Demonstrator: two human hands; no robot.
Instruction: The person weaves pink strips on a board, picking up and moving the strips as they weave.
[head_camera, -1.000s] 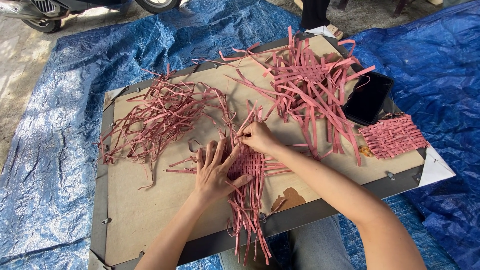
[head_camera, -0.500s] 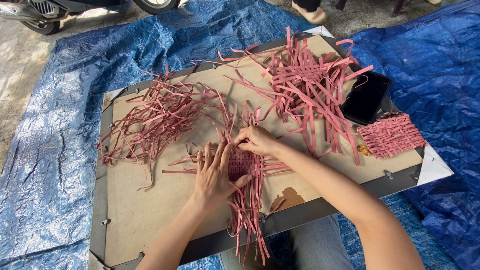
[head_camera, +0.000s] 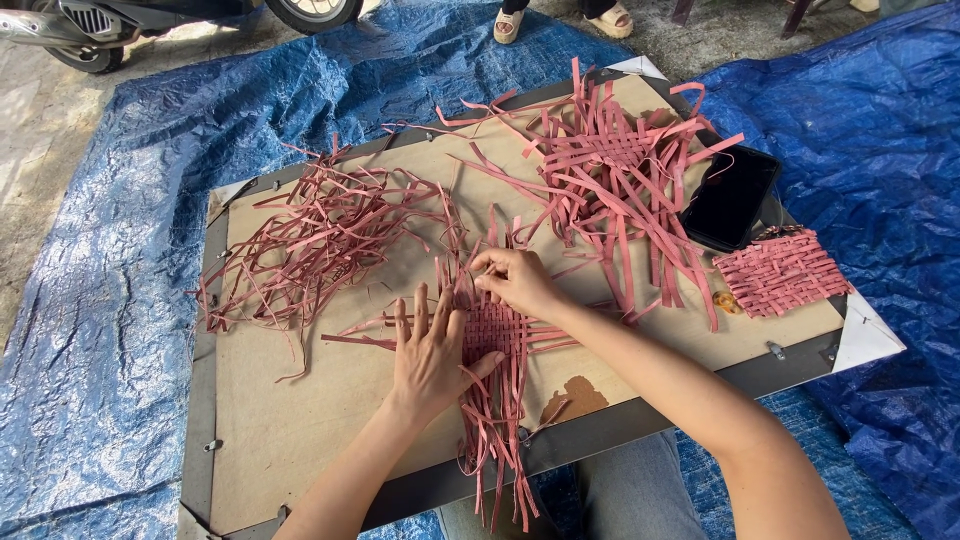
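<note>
Left hand (head_camera: 432, 352) flat, fingers spread wide, pressing woven pink strips (head_camera: 497, 335). Right hand (head_camera: 515, 282) pinching 1 strip end (head_camera: 481, 268).

dark blank phone screen (head_camera: 731, 197), probably off, board's right edge (head_camera: 806, 347)

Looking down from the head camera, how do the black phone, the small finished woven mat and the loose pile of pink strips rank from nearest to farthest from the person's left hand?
From the left hand:
1. Loose pile of pink strips, up and to its left on the board.
2. Black phone, far to the right, past the right hand.
3. Small finished woven mat, farther right, by the board's edge.
</note>
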